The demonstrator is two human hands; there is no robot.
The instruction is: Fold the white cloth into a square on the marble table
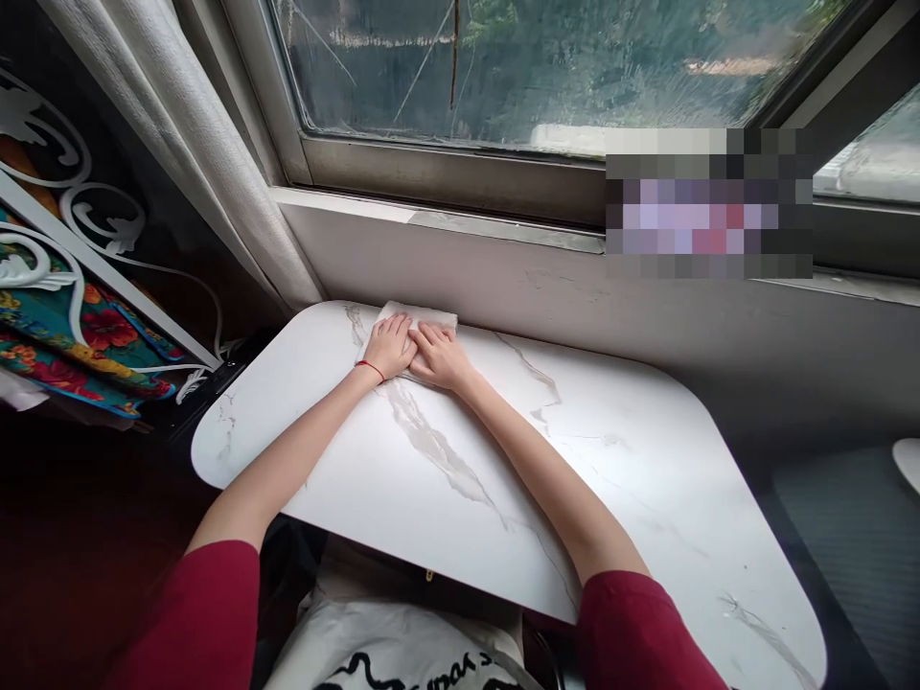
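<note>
Both arms reach across a white marble-patterned table (345,460) to its far edge by the wall. There a folded white cloth (440,317) lies on the tabletop. My left hand (390,345), with a red string on its wrist, rests flat on the cloth, fingers stretched out. Beside it my right hand (440,356) also lies flat on the cloth, its fingertips touching or very near the left hand. The hands hide most of the cloth's middle and near side.
A windowsill (503,230) and window run behind the table. On the left hang a pale curtain (194,144) and a white scrolled metal frame (107,216) with flowered fabric (107,331). At right is a dark ribbed surface (855,537). A blurred patch covers part of the sill.
</note>
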